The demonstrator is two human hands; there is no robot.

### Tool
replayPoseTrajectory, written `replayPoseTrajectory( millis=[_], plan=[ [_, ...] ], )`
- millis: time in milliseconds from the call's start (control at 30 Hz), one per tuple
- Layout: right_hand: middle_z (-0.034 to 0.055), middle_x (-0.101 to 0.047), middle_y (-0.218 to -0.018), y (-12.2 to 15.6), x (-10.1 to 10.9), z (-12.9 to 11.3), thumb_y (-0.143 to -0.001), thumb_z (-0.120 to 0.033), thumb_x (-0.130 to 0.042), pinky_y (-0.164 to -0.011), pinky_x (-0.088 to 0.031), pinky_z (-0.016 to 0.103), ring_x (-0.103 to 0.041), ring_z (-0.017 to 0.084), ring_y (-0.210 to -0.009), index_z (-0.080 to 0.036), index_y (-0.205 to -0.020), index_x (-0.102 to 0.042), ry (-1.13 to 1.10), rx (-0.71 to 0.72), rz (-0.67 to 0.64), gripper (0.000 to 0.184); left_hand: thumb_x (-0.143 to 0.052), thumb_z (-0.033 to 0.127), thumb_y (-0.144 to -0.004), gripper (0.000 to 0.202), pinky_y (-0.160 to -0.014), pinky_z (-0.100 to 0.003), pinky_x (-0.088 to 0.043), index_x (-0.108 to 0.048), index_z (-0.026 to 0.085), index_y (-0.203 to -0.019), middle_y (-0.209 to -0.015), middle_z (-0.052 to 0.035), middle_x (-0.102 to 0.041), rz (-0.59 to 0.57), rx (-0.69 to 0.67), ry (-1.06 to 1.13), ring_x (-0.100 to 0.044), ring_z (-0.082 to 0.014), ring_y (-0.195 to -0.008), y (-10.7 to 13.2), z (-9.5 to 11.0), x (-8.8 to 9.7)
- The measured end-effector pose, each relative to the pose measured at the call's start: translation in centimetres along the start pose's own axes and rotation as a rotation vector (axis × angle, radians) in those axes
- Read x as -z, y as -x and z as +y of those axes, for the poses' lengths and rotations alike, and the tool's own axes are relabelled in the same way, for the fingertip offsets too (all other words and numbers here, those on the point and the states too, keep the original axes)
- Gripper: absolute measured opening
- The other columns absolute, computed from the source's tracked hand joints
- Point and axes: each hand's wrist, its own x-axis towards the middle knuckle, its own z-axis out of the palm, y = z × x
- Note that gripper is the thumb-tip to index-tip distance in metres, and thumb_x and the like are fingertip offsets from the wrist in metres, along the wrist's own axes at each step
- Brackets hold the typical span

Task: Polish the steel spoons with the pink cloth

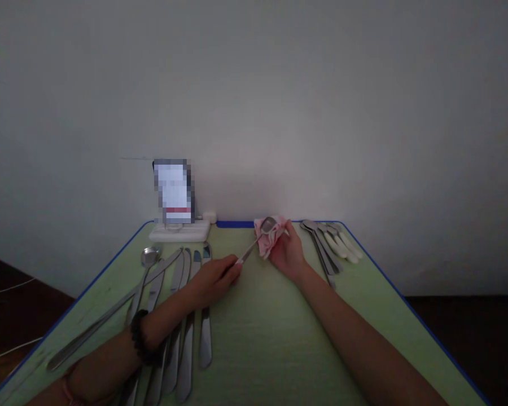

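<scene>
Here the left hand (pixel 215 277) clasps a spoon (pixel 268 226), right hand (pixel 289 254) grips cloth (pixel 266 246); screen (pixel 173 189) unreadable.

Both forearms (pixel 355 332) reach forward, left hand (pixel 215 280) (knuckles up) curled, right hand (pixel 288 252) loosely cupped

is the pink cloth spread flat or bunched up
Bunched up: the pink cloth is crumpled in the right hand, with creases showing around the bowl of the spoon.

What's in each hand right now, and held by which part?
Left hand: a metal spoon by its handle. Right hand: a pink-and-white cloth by its right side, behind the spoon's bowl.
</scene>
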Motion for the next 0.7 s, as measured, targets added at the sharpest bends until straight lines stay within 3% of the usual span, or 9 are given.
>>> replayPoseTrajectory(
  millis=[200, 400, 567, 700],
  plan=[
    [-0.0014, -0.064, -0.064, 0.2, 0.2, 0.9, -0.065, -0.041, -0.071, -0.061, -0.049, 0.023, -0.059, 0.013, -0.065, -0.019, -0.070, -0.060, 0.172, -0.055, -0.048, 0.024, -0.029, 0.038, -0.092, 0.034, -0.060, -0.023, -0.034, -0.048, 0.018, -0.071, -0.063, 0.0018, -0.052, -0.046, -0.009, -0.048, -0.051, -0.0129, -0.061, 0.0, -0.1, 0.0],
    [-0.0036, -0.062, -0.062, 0.2, 0.5, 1.3, -0.061, -0.037, -0.076, -0.056, -0.046, 0.017, -0.053, 0.007, -0.058, -0.017, -0.074, -0.063, 0.193, -0.049, -0.074, 0.027, -0.029, 0.038, -0.091, 0.032, -0.060, -0.024, -0.032, -0.047, 0.019, -0.072, -0.063, 0.0016, -0.051, -0.057, -0.030, -0.112, -0.050, -0.0137, -0.060, 0.2, 0.1, -0.1],
    [-0.0010, -0.066, -0.071, 0.2, 0.3, 1.4, -0.063, -0.029, -0.075, -0.063, -0.049, 0.018, -0.058, 0.008, -0.063, -0.015, -0.075, -0.064, 0.153, -0.071, 0.012, 0.021, -0.031, 0.037, -0.090, 0.030, -0.057, -0.023, -0.032, -0.045, 0.018, -0.071, -0.060, 0.0029, -0.048, 0.023, -0.008, 0.009, -0.047, -0.0125, -0.057, 0.2, 0.1, 0.0],
    [-0.0026, -0.066, -0.072, -0.2, 0.4, 1.5, -0.069, -0.021, -0.069, -0.068, -0.050, 0.018, -0.060, 0.008, -0.067, -0.018, -0.077, -0.063, 0.113, 0.011, 0.148, 0.010, -0.033, 0.034, -0.089, 0.030, -0.055, -0.022, -0.031, -0.044, 0.018, -0.066, -0.057, 0.0042, -0.044, 0.088, -0.043, 0.089, -0.044, -0.0107, -0.054, 0.3, 0.1, 0.1]
  ],
)
